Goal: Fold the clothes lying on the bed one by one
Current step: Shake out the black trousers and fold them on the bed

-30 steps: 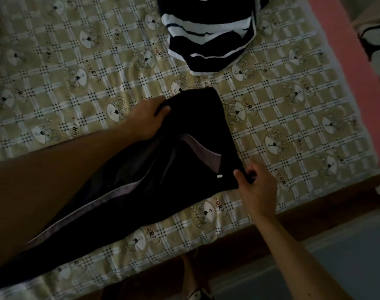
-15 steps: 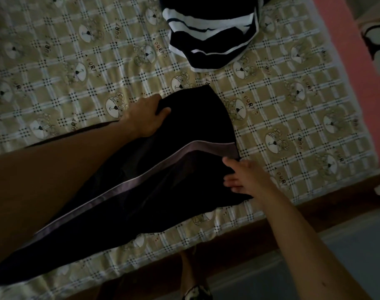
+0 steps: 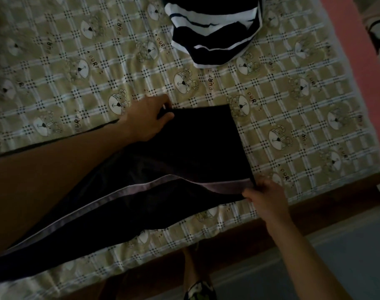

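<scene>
Presently, black garment (image 3: 195,144): lay spread on the near part of the bed (image 3: 293,105), 1 squared end to the right, the rest trailing to the lower left beneath the left forearm.
Pale stripe (image 3: 141,189): ran the garment's length and bowed over a raised ridge near the middle; the cloth was not flat there.
Left hand (image 3: 146,120): pinched the far corner of the squared end between thumb and fingers.
Right hand (image 3: 264,195): fingers curled round the near corner, at the stripe's end.
Striped garment (image 3: 213,46): lay bunched farther up the bed, apart from the black one.
Squared end, risk: unequal pull from the 2 hands would likely skew it and set the fold crooked.
Ridge, risk: folding before smoothing would probably press it in as a crease.
Bed edge, risk: the near corner sat close to it; released slack could slide toward the floor.
Striped garment, risk: a long fold swung toward the far side could snag it.
Lighting, risk: dim; layers in the black cloth could not be told apart, so misalignment might pass unnoticed.
</scene>
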`<state>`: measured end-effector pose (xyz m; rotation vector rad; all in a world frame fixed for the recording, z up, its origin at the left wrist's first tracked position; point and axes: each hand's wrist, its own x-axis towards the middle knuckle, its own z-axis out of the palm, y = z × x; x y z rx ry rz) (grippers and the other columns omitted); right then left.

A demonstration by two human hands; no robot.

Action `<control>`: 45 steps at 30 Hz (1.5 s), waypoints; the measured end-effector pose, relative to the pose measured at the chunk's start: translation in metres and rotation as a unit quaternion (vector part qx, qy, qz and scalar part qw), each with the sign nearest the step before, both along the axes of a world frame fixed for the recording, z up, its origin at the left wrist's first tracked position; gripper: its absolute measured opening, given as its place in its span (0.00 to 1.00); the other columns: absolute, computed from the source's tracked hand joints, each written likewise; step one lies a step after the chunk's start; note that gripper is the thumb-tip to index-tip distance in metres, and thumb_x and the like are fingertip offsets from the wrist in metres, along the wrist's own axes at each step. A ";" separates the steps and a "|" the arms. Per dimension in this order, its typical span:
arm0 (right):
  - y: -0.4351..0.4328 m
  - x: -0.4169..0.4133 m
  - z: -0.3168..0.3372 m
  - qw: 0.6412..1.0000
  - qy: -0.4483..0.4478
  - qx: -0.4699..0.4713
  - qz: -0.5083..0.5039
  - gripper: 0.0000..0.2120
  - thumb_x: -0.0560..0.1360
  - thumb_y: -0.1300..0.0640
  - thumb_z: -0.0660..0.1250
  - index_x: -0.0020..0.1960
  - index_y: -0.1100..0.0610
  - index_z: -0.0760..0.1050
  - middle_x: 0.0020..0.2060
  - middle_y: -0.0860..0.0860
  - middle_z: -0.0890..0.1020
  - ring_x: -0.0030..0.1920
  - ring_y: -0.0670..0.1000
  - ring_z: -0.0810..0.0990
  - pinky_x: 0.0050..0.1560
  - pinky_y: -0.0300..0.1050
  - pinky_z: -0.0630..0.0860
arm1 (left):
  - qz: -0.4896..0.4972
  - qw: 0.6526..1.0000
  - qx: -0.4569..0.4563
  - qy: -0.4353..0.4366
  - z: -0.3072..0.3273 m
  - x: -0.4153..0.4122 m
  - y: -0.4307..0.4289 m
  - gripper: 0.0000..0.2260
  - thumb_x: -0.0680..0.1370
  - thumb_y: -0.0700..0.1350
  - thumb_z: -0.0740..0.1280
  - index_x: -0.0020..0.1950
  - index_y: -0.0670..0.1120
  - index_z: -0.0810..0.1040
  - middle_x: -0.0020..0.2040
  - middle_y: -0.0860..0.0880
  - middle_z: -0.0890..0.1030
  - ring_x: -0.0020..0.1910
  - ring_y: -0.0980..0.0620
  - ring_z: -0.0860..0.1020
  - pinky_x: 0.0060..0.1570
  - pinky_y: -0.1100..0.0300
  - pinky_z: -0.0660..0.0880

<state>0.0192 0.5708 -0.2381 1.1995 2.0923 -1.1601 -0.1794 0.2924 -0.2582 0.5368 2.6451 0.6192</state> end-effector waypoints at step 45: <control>-0.254 -0.103 0.112 0.868 -0.020 -0.353 0.348 0.28 0.74 0.67 0.71 0.71 0.55 0.67 0.58 0.56 0.79 0.56 0.53 0.82 0.52 0.45 0.82 | 0.517 0.508 0.577 -0.376 0.047 0.147 -0.113 0.26 0.81 0.63 0.51 0.59 0.48 0.80 0.51 0.45 0.86 0.47 0.49 0.85 0.41 0.56 0.82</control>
